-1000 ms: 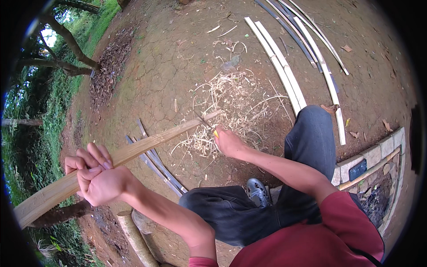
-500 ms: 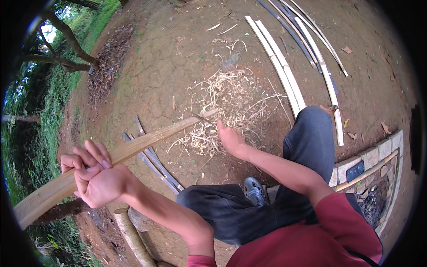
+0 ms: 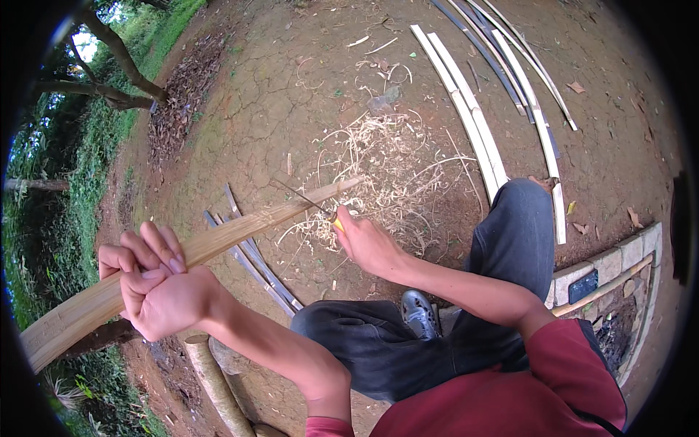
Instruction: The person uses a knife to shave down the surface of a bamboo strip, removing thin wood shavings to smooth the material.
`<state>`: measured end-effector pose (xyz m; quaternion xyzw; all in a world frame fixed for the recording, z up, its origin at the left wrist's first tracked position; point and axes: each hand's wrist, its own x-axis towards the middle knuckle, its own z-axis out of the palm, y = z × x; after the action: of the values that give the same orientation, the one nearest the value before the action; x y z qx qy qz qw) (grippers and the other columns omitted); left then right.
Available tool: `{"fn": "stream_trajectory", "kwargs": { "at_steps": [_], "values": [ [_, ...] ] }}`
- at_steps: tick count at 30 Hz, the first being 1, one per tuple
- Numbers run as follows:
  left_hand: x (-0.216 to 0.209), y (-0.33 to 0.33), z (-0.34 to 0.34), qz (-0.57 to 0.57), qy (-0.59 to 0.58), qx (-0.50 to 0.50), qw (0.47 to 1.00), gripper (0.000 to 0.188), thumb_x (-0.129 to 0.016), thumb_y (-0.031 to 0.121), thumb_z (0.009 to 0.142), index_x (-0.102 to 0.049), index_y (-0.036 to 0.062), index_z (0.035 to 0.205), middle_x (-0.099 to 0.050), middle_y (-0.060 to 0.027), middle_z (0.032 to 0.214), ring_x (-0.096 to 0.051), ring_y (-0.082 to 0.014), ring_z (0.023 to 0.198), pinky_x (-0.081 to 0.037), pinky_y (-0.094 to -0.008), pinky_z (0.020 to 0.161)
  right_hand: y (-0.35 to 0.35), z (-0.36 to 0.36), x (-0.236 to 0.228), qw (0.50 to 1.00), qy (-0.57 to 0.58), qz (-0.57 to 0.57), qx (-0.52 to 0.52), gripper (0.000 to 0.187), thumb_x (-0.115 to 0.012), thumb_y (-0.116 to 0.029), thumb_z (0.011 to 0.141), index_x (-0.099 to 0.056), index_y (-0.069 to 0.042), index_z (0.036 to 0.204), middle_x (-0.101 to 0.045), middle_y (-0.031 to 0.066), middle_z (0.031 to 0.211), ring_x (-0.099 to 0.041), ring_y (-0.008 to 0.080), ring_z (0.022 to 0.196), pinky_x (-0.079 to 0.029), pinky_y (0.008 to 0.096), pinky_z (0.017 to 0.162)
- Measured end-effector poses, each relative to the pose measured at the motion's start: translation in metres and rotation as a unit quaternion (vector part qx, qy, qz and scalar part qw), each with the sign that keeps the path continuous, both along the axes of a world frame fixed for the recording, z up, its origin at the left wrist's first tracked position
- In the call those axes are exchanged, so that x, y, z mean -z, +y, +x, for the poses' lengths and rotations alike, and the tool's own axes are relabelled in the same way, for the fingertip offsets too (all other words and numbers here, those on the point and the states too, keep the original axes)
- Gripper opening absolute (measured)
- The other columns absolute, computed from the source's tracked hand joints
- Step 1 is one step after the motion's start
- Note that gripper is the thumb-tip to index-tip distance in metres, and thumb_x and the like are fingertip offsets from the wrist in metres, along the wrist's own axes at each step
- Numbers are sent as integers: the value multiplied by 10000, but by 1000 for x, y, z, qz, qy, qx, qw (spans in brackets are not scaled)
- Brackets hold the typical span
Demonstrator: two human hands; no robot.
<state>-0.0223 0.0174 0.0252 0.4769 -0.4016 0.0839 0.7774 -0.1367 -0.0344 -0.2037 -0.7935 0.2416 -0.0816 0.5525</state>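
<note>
A long pale bamboo strip [image 3: 247, 227] slants from the lower left up to the middle of the view. My left hand [image 3: 164, 288] is closed round its nearer, wider part, fingers curled over the edge. In my right hand [image 3: 370, 244] is a knife [image 3: 337, 221] with a yellow handle, most of it hidden by my fingers. Its thin dark blade lies across the strip near the far, narrower end; whether it bites into the surface I cannot tell.
Curly shavings [image 3: 386, 156] are heaped on the bare soil beyond the strip's tip. White strips [image 3: 466, 109] and dark strips [image 3: 495, 65] lie at the far right. More dark strips [image 3: 255, 258] lie under my work. A phone [image 3: 582, 287] rests on the brick edging [image 3: 611, 258]. A log [image 3: 217, 386] stands at lower left.
My right hand has moved left and nearer, carrying the knife along the strip toward my left hand. More of the blade and the yellow handle now shows. The left hand has barely moved.
</note>
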Motion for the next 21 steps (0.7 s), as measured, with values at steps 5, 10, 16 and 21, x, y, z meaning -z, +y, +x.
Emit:
{"fn": "stream_trajectory", "kwargs": {
  "at_steps": [5, 10, 16, 21],
  "values": [
    [-5, -7, 1, 5, 5, -39, 999, 131, -394, 32, 558, -308, 81, 645, -256, -36, 536, -214, -116, 409, -175, -237, 365, -22, 12, 95, 983, 148, -92, 55, 180, -404, 24, 916, -468, 50, 1082, -627, 218, 696, -657, 308, 642, -537, 419, 543],
    [-6, 5, 11, -2, 24, -51, 998, 138, -393, 34, 555, -285, 94, 616, -247, -33, 529, -217, -113, 411, -168, -236, 369, -18, 19, 48, 976, 106, 189, 9, 200, -386, -117, 992, -453, 56, 1066, -574, 134, 612, -586, 305, 492, -499, 412, 474],
    [-8, 5, -3, 22, 40, -70, 997, 160, -384, 53, 511, -257, 100, 598, -242, -38, 522, -206, -124, 413, -175, -240, 375, 6, 7, 24, 997, -59, -32, 37, 226, -422, -146, 988, -382, 54, 1084, -551, 172, 571, -558, 324, 445, -458, 447, 444],
    [-13, 10, -10, 42, 60, -30, 997, 174, -389, 74, 488, -242, 105, 576, -227, -42, 503, -203, -130, 412, -189, -248, 371, -13, 2, 93, 992, 54, -108, 40, 141, -392, -72, 976, -392, 28, 1075, -582, 158, 605, -597, 318, 507, -493, 442, 478]
  ]
}}
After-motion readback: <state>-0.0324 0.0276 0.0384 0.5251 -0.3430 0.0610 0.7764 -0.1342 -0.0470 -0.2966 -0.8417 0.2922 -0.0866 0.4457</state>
